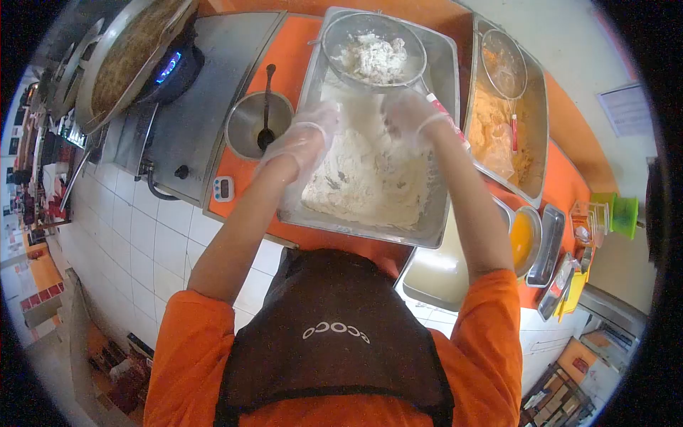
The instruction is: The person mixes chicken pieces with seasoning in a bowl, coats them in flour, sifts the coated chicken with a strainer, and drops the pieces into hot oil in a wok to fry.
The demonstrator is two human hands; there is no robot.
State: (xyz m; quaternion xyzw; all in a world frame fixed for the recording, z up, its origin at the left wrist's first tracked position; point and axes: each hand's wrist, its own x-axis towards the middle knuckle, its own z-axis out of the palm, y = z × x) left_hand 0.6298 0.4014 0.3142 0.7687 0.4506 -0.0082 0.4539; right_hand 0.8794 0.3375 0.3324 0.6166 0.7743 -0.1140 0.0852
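Observation:
A large metal tray [370, 232] holds a layer of white flour [370, 167]. Both hands are over it in clear plastic gloves. My left hand [318, 122] is by the tray's left wall, and its fingers are too smeared to read. Across the flour, my right hand [413, 117] is blurred by motion, near the red-and-white handle of a round mesh sieve [373, 48]. That sieve rests across the tray's far end with a clump of floury pieces in it. Whether either hand holds anything is hidden by the blur.
Left of the tray stand a metal bowl [242, 128] with a dark ladle and a small white timer [223, 188]. A wok [135, 60] sits by a lit burner [169, 66]. To the right are a tray of orange crumbs [491, 128] with another sieve, and a bowl of orange liquid [523, 238].

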